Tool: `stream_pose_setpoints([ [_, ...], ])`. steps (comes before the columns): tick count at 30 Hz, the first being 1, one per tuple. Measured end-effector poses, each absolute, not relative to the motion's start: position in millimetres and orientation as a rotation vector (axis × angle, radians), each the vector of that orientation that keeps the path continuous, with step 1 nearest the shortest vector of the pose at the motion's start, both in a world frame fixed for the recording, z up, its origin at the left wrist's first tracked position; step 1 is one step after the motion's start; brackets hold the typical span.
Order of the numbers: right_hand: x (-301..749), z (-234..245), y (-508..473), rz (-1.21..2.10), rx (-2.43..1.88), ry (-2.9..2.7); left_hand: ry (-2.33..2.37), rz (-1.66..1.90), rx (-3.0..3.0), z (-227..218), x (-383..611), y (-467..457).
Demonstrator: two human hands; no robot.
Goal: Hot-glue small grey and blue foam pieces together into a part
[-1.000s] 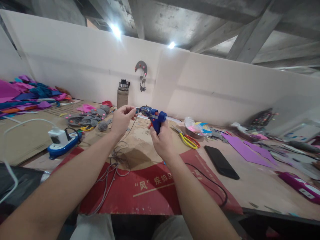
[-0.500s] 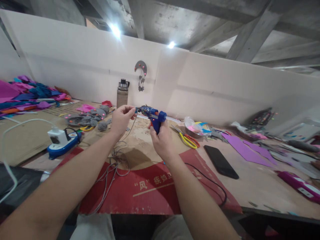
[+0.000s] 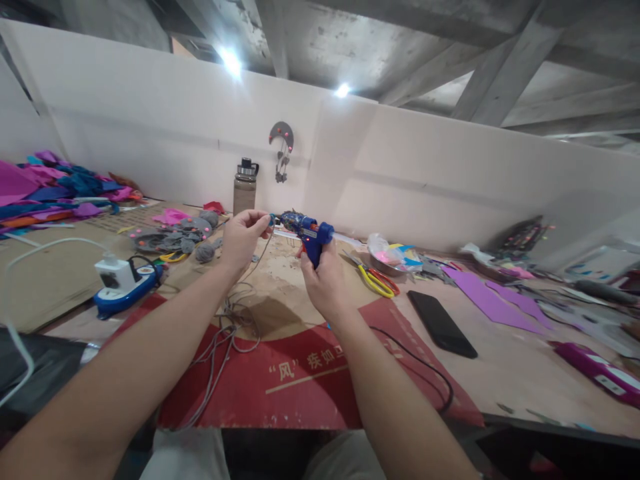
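Observation:
My right hand (image 3: 323,277) is wrapped round the handle of a blue hot glue gun (image 3: 314,243), whose nozzle end points left. At that nozzle, my left hand (image 3: 244,237) pinches a small teal piece (image 3: 273,219) together with a grey cord (image 3: 260,257). Whether the nozzle touches the piece, I cannot tell. From the fingers the cord runs down into a loose tangle (image 3: 233,323) on the red and brown board (image 3: 305,393). A black cable (image 3: 430,357) curves over the board beside my right forearm.
Right of the board lie yellow-handled scissors (image 3: 377,283), a black phone (image 3: 443,323) and purple sheets (image 3: 493,300). A bottle (image 3: 245,187) stands at the back by the white partition. On the left are grey felt pieces (image 3: 170,237) and a blue power strip (image 3: 127,293) with a plugged-in charger.

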State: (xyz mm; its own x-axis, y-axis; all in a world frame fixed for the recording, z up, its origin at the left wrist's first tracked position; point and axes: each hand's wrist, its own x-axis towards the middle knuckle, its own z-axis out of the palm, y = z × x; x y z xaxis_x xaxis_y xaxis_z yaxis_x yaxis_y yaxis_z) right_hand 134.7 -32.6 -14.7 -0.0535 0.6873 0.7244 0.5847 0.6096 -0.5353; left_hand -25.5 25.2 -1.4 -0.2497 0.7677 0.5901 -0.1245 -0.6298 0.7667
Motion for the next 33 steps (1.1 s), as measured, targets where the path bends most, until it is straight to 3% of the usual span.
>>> stream_pose_setpoints([
  [33,134.0,-19.5,-29.0,0.028,-1.015,-1.717,0.723,1.907,1.272,1.3,-25.3,27.6],
])
